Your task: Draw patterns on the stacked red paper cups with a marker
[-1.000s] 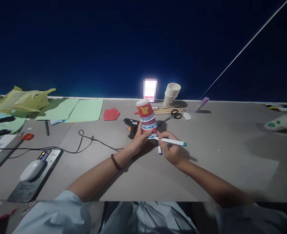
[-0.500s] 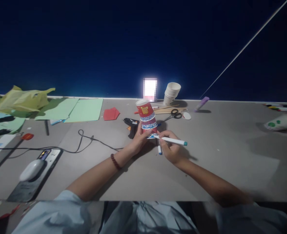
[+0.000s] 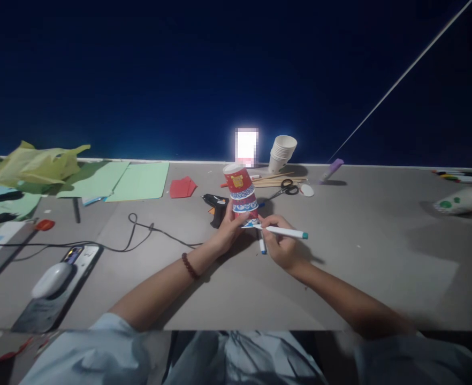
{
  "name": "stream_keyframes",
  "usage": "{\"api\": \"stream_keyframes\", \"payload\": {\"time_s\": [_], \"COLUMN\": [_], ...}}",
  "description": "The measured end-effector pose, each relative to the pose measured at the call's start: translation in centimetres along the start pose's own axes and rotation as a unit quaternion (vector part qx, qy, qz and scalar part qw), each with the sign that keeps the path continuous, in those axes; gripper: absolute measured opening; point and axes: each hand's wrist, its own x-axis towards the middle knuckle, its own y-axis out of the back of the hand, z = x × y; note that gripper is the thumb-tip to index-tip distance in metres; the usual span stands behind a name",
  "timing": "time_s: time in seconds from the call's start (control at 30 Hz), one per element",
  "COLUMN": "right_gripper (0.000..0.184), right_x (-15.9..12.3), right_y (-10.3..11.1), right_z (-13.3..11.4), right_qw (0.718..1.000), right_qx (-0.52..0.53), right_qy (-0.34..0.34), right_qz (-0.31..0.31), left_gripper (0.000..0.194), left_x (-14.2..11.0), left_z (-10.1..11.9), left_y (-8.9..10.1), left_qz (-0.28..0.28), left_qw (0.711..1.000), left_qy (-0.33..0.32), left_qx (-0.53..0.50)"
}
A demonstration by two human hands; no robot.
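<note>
My left hand [image 3: 231, 231] is wrapped round the lower part of a tilted stack of decorated paper cups [image 3: 242, 184], red with blue-and-white patterned bands and a gold emblem. In my right hand [image 3: 281, 245] is a white marker [image 3: 286, 231] with a teal end, its tip at the blue-and-white band near the stack's bottom. Whether the tip touches the band I cannot tell. A second white marker [image 3: 262, 245] with a blue end lies on the table just below the cups. Beside my left hand rests a black glue gun [image 3: 217, 208], partly hidden by the fingers.
Behind the cups stand white paper cups [image 3: 283, 154], near wooden sticks [image 3: 278, 182], scissors [image 3: 286, 188] and a purple glue stick [image 3: 332, 171]. Left lie red paper [image 3: 182, 187], green sheets [image 3: 139, 182], a black cable [image 3: 131, 247] and a phone [image 3: 45, 310] under a white case [image 3: 52, 280].
Almost nothing differs. Both hands, the cup stack and the marker stay in the same place, with at most a tiny shift at the marker tip.
</note>
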Motion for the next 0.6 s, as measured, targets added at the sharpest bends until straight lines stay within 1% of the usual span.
{"api": "stream_keyframes", "payload": {"time_s": [0.23, 0.33, 0.43, 0.6], "right_gripper": [0.005, 0.006, 0.006, 0.005], "right_x": [-0.14, -0.21, -0.27, -0.28], "right_y": [-0.18, -0.34, -0.51, -0.55], "right_z": [0.25, 0.50, 0.72, 0.88], "right_qw": [1.000, 1.000, 0.999, 0.999], "right_qx": [0.000, 0.008, 0.024, 0.024], "right_qy": [0.010, 0.013, 0.002, -0.009], "right_qz": [0.001, 0.012, 0.026, 0.020], "left_gripper": [0.061, 0.061, 0.061, 0.062], "left_x": [-0.05, -0.08, -0.05, 0.00], "left_z": [0.24, 0.23, 0.11, -0.01], "left_y": [-0.34, -0.29, -0.14, -0.05], "left_qz": [-0.002, 0.003, 0.004, 0.002], "left_qw": [1.000, 1.000, 1.000, 1.000], "left_qy": [-0.003, -0.003, -0.005, -0.009], "left_qx": [0.003, 0.007, 0.009, 0.003]}}
